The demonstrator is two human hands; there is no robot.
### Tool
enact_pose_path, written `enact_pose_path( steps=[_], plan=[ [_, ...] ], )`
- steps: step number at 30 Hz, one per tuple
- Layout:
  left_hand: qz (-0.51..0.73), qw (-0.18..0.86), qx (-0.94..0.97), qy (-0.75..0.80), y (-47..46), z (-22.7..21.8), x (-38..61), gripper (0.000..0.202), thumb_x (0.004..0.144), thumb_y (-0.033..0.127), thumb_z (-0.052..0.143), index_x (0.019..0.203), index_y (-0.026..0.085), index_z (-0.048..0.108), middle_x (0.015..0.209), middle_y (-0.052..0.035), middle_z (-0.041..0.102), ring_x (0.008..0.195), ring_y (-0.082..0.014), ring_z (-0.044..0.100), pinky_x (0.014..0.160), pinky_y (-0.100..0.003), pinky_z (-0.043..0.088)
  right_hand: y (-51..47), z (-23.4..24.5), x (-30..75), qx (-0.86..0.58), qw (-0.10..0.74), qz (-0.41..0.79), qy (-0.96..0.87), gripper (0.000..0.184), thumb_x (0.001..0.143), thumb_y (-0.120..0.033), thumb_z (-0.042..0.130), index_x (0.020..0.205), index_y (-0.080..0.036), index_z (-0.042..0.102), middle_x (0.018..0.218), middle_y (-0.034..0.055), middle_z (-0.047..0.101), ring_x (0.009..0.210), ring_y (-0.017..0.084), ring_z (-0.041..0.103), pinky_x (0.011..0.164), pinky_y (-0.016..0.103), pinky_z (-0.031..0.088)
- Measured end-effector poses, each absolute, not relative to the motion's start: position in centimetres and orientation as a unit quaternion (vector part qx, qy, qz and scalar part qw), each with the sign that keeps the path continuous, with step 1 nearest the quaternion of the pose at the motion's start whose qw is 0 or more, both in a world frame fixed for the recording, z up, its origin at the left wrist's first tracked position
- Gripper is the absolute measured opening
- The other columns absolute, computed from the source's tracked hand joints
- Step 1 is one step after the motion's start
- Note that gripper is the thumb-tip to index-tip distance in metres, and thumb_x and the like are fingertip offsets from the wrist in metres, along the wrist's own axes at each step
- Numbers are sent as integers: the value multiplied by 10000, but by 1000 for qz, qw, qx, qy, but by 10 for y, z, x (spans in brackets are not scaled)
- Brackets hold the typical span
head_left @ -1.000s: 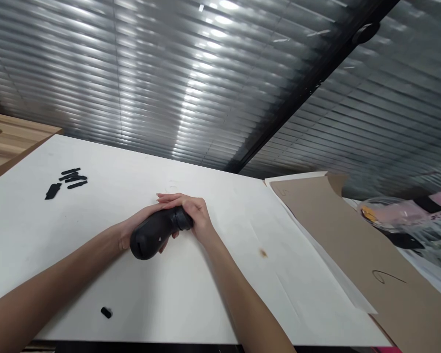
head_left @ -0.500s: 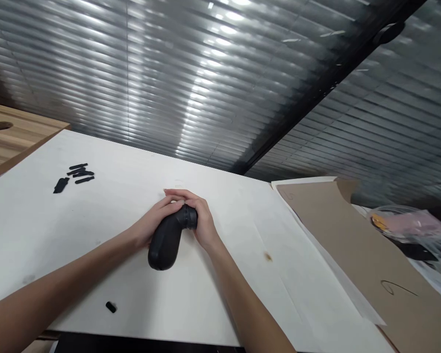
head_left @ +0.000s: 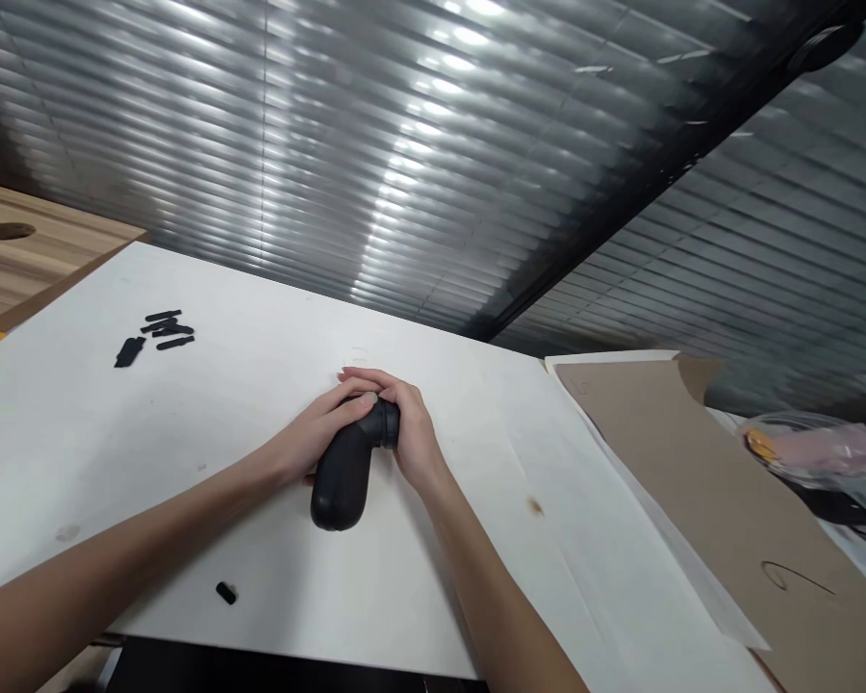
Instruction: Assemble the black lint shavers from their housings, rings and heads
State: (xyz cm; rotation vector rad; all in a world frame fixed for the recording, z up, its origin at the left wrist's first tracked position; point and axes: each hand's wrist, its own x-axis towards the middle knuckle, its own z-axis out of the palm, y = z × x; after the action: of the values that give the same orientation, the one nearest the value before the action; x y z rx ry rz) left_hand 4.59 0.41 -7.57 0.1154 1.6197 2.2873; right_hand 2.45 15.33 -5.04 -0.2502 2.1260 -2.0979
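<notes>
Both my hands are closed round a black angled device (head_left: 343, 476) with a thick rounded handle and a short round head; its exact kind does not show. My left hand (head_left: 316, 428) wraps the bend from the left, thumb on top. Around the round head at the right curls my right hand (head_left: 413, 433), its fingers reaching over the far side. The rounded handle end points toward me, just above the white table (head_left: 260, 558). Some fingers of both hands are hidden behind the device.
Several flat black pieces (head_left: 165, 327) lie at the table's far left. A small black piece (head_left: 226, 593) rests near the front edge. Brown cardboard (head_left: 664, 462) covers the right side, with plastic-wrapped items (head_left: 815, 448) beyond. A wooden board (head_left: 50, 241) stands at left; ribbed metal shutters (head_left: 332, 144) rise behind.
The view has shifted slightly. The device has turned a little, its handle now pointing more straight toward me, while both hands keep their hold.
</notes>
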Motion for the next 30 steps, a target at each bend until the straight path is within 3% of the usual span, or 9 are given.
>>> enact_pose_path(
  steps=[6,13,17,20,26,30],
  plan=[
    [814,173,15,555,6,-82,42,382,836,547,812,1076,253,772,1051,-76,715,1004,-297,694,772,-337,553,154,-49,24,-84,56,-661,744,396,804,-334,487,938,-242,848,1118,22,821,1188,306,684,1081,415,483],
    [789,176,60,585,4,-87,41,357,957,544,678,1181,271,729,1188,-61,687,1116,-285,646,898,-356,525,149,-50,26,-79,62,-679,727,389,822,-336,475,931,-244,836,1080,6,819,1146,279,686,1033,362,495],
    [803,176,74,565,4,-79,44,277,982,484,636,1124,261,720,1192,-41,663,1123,-253,611,911,-330,489,146,-49,27,-61,50,-684,726,410,809,-328,472,979,-246,836,1141,8,807,1194,278,659,1052,360,481],
    [822,186,64,535,2,-73,45,236,963,449,654,1076,248,705,1152,-36,645,1084,-234,596,868,-307,473,144,-46,28,-60,46,-680,729,427,801,-314,457,1016,-232,816,1117,22,789,1106,276,671,1004,371,490],
    [830,233,37,505,-2,-73,42,271,963,480,668,1150,285,687,1037,-11,637,845,-173,580,700,-269,422,144,-44,28,-76,31,-642,763,340,788,-292,462,1035,-265,693,903,-11,693,795,218,594,725,338,448],
    [836,244,15,491,-2,-79,38,264,947,466,694,1147,295,698,1083,-1,638,825,-157,584,661,-254,411,144,-48,25,-87,41,-654,750,255,791,-307,453,983,-262,616,906,-15,658,785,205,583,711,330,430]
  ],
)
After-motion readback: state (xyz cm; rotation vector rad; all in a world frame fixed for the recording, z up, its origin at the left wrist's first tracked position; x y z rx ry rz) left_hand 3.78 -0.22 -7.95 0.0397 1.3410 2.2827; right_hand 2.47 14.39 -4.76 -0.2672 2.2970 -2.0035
